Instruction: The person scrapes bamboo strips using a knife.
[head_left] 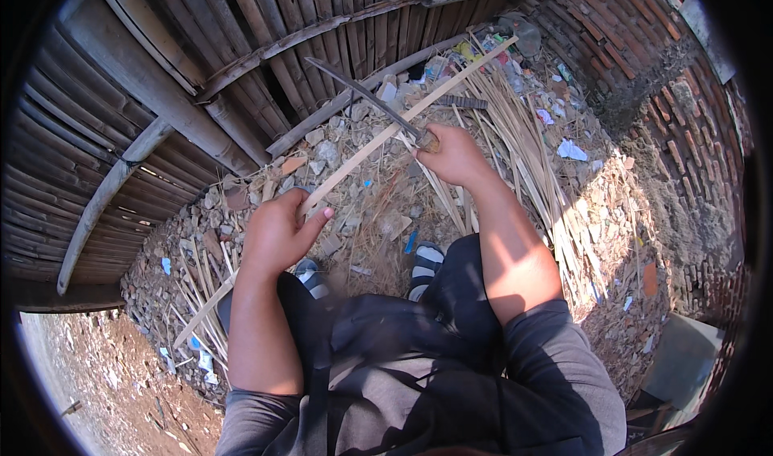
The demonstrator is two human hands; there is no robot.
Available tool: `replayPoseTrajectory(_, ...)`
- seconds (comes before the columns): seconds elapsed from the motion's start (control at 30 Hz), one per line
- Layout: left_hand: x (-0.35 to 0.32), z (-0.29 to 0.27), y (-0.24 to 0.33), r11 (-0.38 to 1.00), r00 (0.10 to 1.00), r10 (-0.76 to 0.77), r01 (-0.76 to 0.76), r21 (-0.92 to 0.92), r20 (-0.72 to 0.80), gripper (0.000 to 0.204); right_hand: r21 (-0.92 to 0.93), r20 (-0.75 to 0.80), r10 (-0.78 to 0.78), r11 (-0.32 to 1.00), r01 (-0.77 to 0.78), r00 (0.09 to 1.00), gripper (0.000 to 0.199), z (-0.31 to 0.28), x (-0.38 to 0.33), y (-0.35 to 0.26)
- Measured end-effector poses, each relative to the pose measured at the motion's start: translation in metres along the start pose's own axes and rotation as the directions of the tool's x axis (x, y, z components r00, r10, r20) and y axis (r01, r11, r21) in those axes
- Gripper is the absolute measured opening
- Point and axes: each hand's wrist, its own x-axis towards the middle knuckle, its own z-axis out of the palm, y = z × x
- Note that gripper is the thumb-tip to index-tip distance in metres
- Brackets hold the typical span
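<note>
My left hand [280, 229] is closed round a long, pale bamboo strip [354, 160], which slants from the lower left up to the far right. The thumb sticks out along the near side of the strip. In my right hand [456, 156] is the handle of a machete, gripped near its base. Its long dark blade [354, 84] points up and to the left and crosses the strip in front of the hand. Whether the blade's edge touches the strip I cannot tell.
Several loose bamboo strips [538, 170] lie to the right, with more [201, 272] by my left forearm. Rubble and litter [378, 206] cover the ground round my sandalled feet. A bamboo wall [314, 13] stands ahead and left, a brick wall [692, 126] at the right.
</note>
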Motion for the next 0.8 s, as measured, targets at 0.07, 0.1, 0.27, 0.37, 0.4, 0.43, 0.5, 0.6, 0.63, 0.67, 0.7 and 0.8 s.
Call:
replayPoseTrajectory(0.07, 0.0, 0.001, 0.0, 1.0, 1.0, -0.004, 0.004, 0.0, -0.01, 0.045, -0.059, 0.07, -0.004, 0.998, 0.008, 0.998, 0.039, 0.002, -0.005, -0.017)
replayPoseTrajectory(0.1, 0.0, 0.001, 0.0, 1.0, 1.0, -0.007, 0.007, 0.001, -0.01, 0.044, -0.069, 0.126, 0.003, 0.998, 0.006, 0.992, 0.037, 0.002, -0.009, -0.03)
replayPoseTrajectory(0.27, -0.001, 0.003, -0.001, 1.0, 1.0, 0.019, -0.019, -0.015, -0.015, 0.042, -0.155, 0.228, -0.265, 0.94, 0.304, 0.937, 0.038, 0.02, -0.019, -0.047)
replayPoseTrajectory(0.37, -0.002, 0.001, -0.002, 1.0, 1.0, -0.005, 0.005, -0.03, -0.01, 0.042, -0.077, 0.224, -0.252, 0.958, 0.275, 0.941, 0.042, 0.016, -0.013, -0.035)
replayPoseTrajectory(0.4, -0.002, 0.0, -0.002, 0.999, 1.0, -0.002, 0.001, -0.037, -0.027, 0.043, 0.0, 0.208, -0.189, 0.981, 0.193, 0.96, 0.044, 0.014, -0.008, -0.026)
replayPoseTrajectory(0.43, -0.001, 0.0, -0.002, 0.999, 0.999, 0.002, -0.004, -0.047, -0.045, 0.043, -0.002, 0.208, -0.189, 0.981, 0.194, 0.96, 0.044, 0.01, -0.003, -0.016)
replayPoseTrajectory(0.5, 0.0, 0.0, -0.002, 0.998, 0.998, 0.013, -0.017, -0.056, -0.066, 0.043, 0.057, 0.073, -0.004, 0.998, -0.001, 0.997, 0.046, 0.001, 0.001, -0.001)
replayPoseTrajectory(0.6, 0.001, 0.001, -0.002, 0.998, 0.997, 0.014, -0.018, -0.057, -0.081, 0.044, 0.07, 0.007, 0.003, 0.998, -0.003, 1.0, 0.045, 0.002, -0.001, 0.004)
replayPoseTrajectory(0.63, 0.001, 0.001, -0.002, 0.999, 0.997, 0.007, -0.011, -0.048, -0.077, 0.044, 0.06, 0.02, 0.017, 0.998, -0.018, 1.0, 0.042, 0.009, -0.002, 0.004)
replayPoseTrajectory(0.67, 0.0, 0.002, -0.003, 0.999, 0.997, 0.001, -0.005, -0.046, -0.078, 0.044, 0.063, 0.025, 0.014, 0.998, -0.015, 1.0, 0.042, 0.009, -0.005, -0.011)
replayPoseTrajectory(0.7, -0.001, 0.002, -0.004, 0.999, 0.996, 0.001, -0.006, -0.048, -0.089, 0.044, -0.028, 0.082, -0.037, 0.999, 0.039, 0.996, 0.041, 0.009, -0.009, -0.026)
replayPoseTrajectory(0.8, -0.001, 0.004, -0.005, 0.999, 0.997, 0.004, -0.007, -0.038, -0.082, 0.043, -0.12, 0.141, -0.19, 0.971, 0.207, 0.972, 0.038, 0.022, -0.018, -0.043)
